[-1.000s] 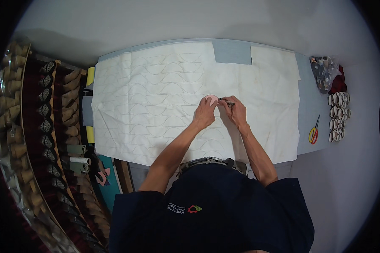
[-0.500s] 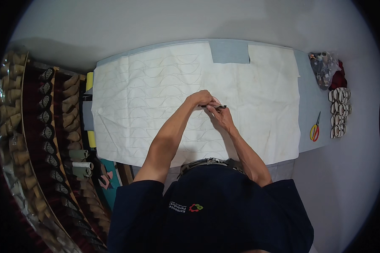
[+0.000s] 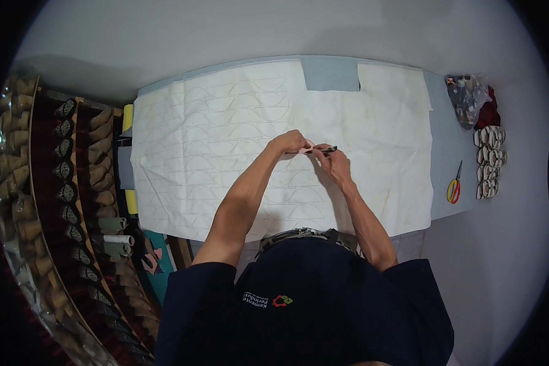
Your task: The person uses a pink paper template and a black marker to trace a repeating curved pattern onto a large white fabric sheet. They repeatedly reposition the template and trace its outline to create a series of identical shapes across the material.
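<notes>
A large white sheet (image 3: 384,134) lies over the table, with rows of thin curved outlines and straight lines drawn on its left half. My left hand (image 3: 291,143) rests near the sheet's middle, fingers closed at a small pink flat piece (image 3: 309,145) that it holds down; most of that piece is hidden under the hand. Just to the right, my right hand (image 3: 337,165) grips a slim black pen (image 3: 330,149). The pen lies slanted, its tip end pointing left at the pink piece's edge, close to my left fingers.
Scissors (image 3: 454,190) with yellow and red handles lie at the table's right, beside stacked pale pieces (image 3: 490,161) and a clear plastic bag (image 3: 470,100). A grey-blue sheet (image 3: 330,74) shows beneath the white one. Racks of shoe lasts (image 3: 97,149) line the left.
My right hand has shifted a little to the right with the pen, which now tilts up at its right end. My left hand has stayed nearly in place.
</notes>
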Demonstrator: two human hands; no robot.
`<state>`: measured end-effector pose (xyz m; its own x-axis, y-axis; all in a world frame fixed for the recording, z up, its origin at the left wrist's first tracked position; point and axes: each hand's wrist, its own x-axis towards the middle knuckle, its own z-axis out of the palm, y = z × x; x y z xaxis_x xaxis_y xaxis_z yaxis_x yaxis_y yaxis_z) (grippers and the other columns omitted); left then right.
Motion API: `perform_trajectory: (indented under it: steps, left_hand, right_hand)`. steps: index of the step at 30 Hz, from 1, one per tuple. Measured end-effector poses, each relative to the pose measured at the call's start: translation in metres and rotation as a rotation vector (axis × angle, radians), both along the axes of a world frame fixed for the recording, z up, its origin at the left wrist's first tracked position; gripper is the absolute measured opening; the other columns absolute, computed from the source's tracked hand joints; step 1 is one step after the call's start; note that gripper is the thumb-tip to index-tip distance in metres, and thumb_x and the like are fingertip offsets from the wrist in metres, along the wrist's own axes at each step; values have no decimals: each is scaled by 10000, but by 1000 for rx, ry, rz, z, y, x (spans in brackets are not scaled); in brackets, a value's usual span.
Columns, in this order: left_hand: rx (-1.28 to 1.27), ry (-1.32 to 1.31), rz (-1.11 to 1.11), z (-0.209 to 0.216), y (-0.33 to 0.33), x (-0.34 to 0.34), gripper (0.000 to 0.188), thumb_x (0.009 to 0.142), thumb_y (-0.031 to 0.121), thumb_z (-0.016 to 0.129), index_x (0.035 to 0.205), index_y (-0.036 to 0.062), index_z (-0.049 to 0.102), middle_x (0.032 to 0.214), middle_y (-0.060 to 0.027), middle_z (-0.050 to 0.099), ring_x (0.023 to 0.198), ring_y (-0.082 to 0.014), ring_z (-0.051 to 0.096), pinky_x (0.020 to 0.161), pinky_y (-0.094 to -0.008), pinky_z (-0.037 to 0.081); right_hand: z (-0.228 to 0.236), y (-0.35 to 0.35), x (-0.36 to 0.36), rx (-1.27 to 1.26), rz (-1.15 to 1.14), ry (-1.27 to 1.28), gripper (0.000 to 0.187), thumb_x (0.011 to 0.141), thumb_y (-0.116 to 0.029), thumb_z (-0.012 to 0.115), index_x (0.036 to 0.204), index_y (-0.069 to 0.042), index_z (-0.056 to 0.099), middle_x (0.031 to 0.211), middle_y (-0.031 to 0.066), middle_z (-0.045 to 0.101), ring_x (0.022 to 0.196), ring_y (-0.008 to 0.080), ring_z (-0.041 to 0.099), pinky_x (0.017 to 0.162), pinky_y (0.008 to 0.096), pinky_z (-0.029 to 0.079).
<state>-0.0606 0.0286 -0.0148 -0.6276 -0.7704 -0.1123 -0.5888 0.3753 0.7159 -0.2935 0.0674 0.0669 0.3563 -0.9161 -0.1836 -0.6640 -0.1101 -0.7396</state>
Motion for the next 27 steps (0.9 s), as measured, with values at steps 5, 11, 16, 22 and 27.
perform_trajectory:
  steps: [5, 11, 16, 22, 27]
  left_hand:
    - [193, -419, -26, 32, 2, -15, 337, 896, 66, 599, 1145, 138, 814, 1089, -132, 744, 970, -344, 695, 861, -399, 605]
    - [-148, 24, 620, 28, 103, -47, 542, 899, 59, 612, 1438, 104, 642, 1392, -227, 543, 1289, -428, 518, 1070, -499, 502]
    - [-244, -208, 885, 17, 162, -65, 508, 1015, 228, 589, 1513, 132, 589, 1617, -279, 358, 1515, -496, 277, 1237, -643, 233]
    - [-193, -275, 908, 11, 140, -46, 505, 1076, 345, 536, 1558, 193, 552, 1718, -250, 228, 1586, -484, 161, 1222, -751, 112]
    - [-185, -273, 894, 9, 111, -31, 504, 1079, 342, 531, 1565, 213, 546, 1720, -223, 242, 1586, -474, 169, 1198, -786, 101]
  right_hand:
    - [14, -12, -34, -3, -187, 31, 319, 1030, -372, 627, 1093, -101, 784, 915, 119, 777, 816, 280, 734, 728, 405, 547]
    - [-17, -4, -27, 6, -190, -98, 314, 1012, -333, 618, 1179, -101, 749, 967, 150, 728, 860, 328, 717, 768, 449, 550]
    - [-26, 17, -4, -90, -105, 64, 277, 1004, -327, 684, 1204, -143, 745, 1009, 91, 685, 844, 335, 710, 722, 471, 551]
    - [-38, -9, 12, -162, -133, 80, 280, 980, -350, 725, 1162, -138, 751, 968, 84, 679, 857, 322, 710, 710, 460, 549]
    - [-41, -47, 18, -160, -84, 128, 304, 967, -396, 737, 1148, -154, 759, 974, 86, 688, 877, 327, 709, 719, 458, 550]
